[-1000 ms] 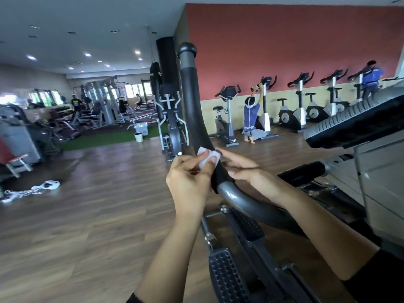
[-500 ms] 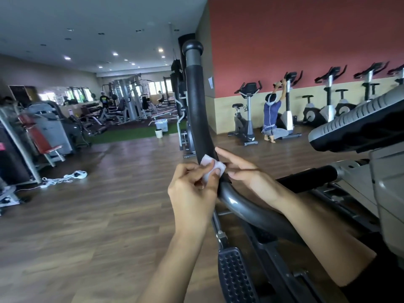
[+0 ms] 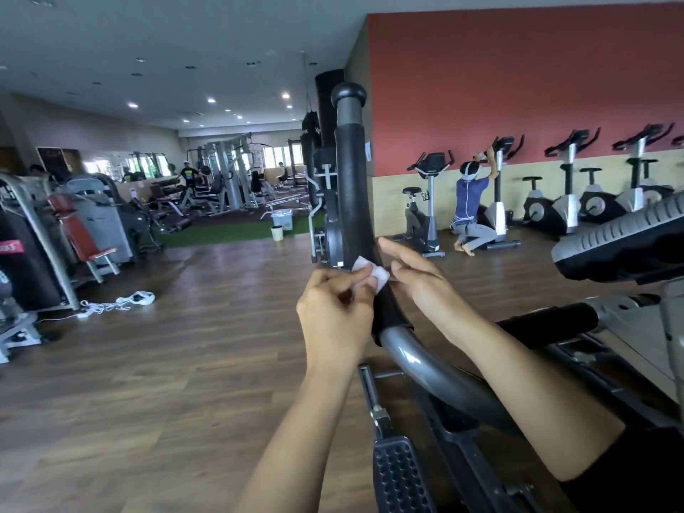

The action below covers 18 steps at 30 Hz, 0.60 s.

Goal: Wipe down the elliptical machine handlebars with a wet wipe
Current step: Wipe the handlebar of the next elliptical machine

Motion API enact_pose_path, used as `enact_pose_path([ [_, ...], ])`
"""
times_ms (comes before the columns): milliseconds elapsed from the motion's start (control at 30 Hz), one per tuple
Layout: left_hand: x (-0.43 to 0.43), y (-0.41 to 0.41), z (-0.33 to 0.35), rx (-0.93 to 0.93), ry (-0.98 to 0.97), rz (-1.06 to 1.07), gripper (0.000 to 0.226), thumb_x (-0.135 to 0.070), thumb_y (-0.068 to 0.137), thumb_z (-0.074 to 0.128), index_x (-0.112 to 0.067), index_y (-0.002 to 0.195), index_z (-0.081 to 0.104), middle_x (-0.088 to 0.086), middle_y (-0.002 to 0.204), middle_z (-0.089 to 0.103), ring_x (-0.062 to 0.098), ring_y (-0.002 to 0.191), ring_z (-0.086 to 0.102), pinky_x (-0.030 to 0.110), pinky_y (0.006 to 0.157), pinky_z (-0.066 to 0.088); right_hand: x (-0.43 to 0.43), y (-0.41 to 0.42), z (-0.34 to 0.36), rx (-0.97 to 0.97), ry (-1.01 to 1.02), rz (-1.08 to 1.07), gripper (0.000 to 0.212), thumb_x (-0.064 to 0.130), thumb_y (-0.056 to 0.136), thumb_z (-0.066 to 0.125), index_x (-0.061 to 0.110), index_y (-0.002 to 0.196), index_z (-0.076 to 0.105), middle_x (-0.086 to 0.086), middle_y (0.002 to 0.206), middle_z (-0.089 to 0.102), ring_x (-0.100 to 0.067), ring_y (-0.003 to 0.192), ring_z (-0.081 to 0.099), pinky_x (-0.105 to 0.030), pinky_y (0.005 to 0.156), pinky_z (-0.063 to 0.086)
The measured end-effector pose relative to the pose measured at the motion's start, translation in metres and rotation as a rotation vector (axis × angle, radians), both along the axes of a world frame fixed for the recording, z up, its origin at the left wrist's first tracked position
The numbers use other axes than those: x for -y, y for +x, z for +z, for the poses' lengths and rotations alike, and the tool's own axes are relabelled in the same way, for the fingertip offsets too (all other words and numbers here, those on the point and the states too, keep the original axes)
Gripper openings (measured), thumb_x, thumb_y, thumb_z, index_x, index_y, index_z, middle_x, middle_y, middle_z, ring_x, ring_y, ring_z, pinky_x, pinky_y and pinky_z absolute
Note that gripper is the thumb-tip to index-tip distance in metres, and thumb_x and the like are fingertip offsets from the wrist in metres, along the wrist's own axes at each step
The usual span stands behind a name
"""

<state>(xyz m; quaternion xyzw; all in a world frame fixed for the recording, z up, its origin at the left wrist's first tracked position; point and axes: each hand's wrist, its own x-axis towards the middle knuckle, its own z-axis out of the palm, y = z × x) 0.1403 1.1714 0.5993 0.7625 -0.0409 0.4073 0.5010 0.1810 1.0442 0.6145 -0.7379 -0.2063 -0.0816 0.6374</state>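
A tall handlebar (image 3: 351,179) with black foam grip and round end cap rises in the middle of the head view; below the foam it bends into a grey metal tube (image 3: 425,368). A small folded white wet wipe (image 3: 375,272) lies against the lower foam. My left hand (image 3: 333,316) pinches the wipe from the left side. My right hand (image 3: 418,281) is on the right of the bar, fingers stretched toward the wipe and the foam, fingertips at the wipe's edge.
The elliptical's console (image 3: 625,242) juts in at right, a second black grip (image 3: 547,320) below it, a foot pedal (image 3: 399,475) at the bottom. A person (image 3: 470,209) kneels by exercise bikes along the red wall. Weight machines (image 3: 74,231) stand left; cables (image 3: 118,301) lie on the wood floor.
The view has swung left and down slightly, so the handlebar sits more to the right. Both hands stay at the lower foam with the wipe; the right fingers have spread a little.
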Motion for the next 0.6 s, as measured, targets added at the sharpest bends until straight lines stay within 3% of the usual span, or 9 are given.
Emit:
enact_pose_path([
  [100,-0.006,0.017,0.006,-0.022,-0.093,-0.046,0.022,-0.013,0.086,0.069,-0.025,0.103,0.075,-0.007,0.09,0.063,0.002,0.077,0.059,0.001,0.072,0.037,-0.009,0.007,0.009,0.02,0.034,-0.03,0.04,0.007,0.1,0.043,0.021,0.137,0.049,0.005,0.145,0.045,0.0,0.127,0.042,-0.026,0.114,0.03],
  [200,-0.013,0.04,0.008,0.002,-0.208,-0.123,0.022,-0.015,0.086,0.069,-0.025,0.106,0.074,-0.008,0.098,0.067,-0.004,0.084,0.06,0.001,0.079,0.039,-0.021,0.015,0.02,0.072,0.011,-0.084,0.041,0.009,0.099,0.047,0.021,0.138,0.048,0.009,0.143,0.045,0.003,0.121,0.042,-0.005,0.1,0.032],
  [267,-0.019,0.06,0.013,0.031,-0.291,-0.189,0.021,-0.015,0.086,0.071,-0.024,0.104,0.074,-0.009,0.1,0.068,-0.011,0.086,0.06,0.005,0.081,0.041,-0.027,0.024,0.028,0.103,-0.048,-0.125,0.043,0.011,0.099,0.047,0.023,0.141,0.044,0.013,0.136,0.049,0.004,0.113,0.046,0.004,0.086,0.033],
  [333,-0.024,0.08,0.021,0.065,-0.325,-0.24,0.021,-0.014,0.086,0.071,-0.021,0.104,0.074,-0.01,0.099,0.067,-0.017,0.085,0.058,0.0,0.078,0.038,-0.033,0.035,0.036,0.14,-0.104,-0.18,0.046,0.013,0.099,0.047,0.029,0.142,0.041,0.023,0.115,0.055,0.015,0.096,0.051,0.005,0.079,0.035],
  [367,-0.026,0.091,0.025,0.089,-0.331,-0.259,0.021,-0.012,0.085,0.071,-0.019,0.105,0.074,-0.008,0.101,0.068,-0.018,0.085,0.057,0.0,0.078,0.038,-0.036,0.041,0.039,0.154,-0.116,-0.203,0.047,0.012,0.099,0.047,0.032,0.142,0.04,0.029,0.106,0.053,0.02,0.089,0.051,0.004,0.079,0.036],
  [433,-0.031,0.114,0.034,0.146,-0.337,-0.299,0.022,-0.01,0.084,0.071,-0.016,0.106,0.074,-0.003,0.103,0.069,-0.016,0.087,0.058,0.001,0.079,0.04,-0.041,0.056,0.047,0.177,-0.113,-0.249,0.049,0.01,0.099,0.048,0.033,0.142,0.039,0.032,0.11,0.054,0.021,0.09,0.052,0.0,0.087,0.037],
  [500,-0.035,0.133,0.043,0.205,-0.348,-0.36,0.024,-0.008,0.084,0.071,-0.014,0.107,0.074,-0.001,0.104,0.069,-0.01,0.091,0.06,0.008,0.084,0.044,-0.046,0.068,0.054,0.206,-0.134,-0.297,0.052,0.009,0.098,0.049,0.037,0.141,0.039,0.034,0.115,0.054,0.016,0.099,0.054,-0.009,0.096,0.039],
  [600,-0.04,0.159,0.064,0.279,-0.343,-0.436,0.025,-0.008,0.083,0.072,-0.013,0.108,0.073,-0.001,0.104,0.069,-0.003,0.094,0.062,0.016,0.089,0.048,-0.05,0.078,0.065,0.247,-0.183,-0.365,0.06,0.007,0.096,0.052,0.055,0.129,0.035,0.029,0.114,0.058,0.003,0.106,0.06,-0.024,0.103,0.042],
])
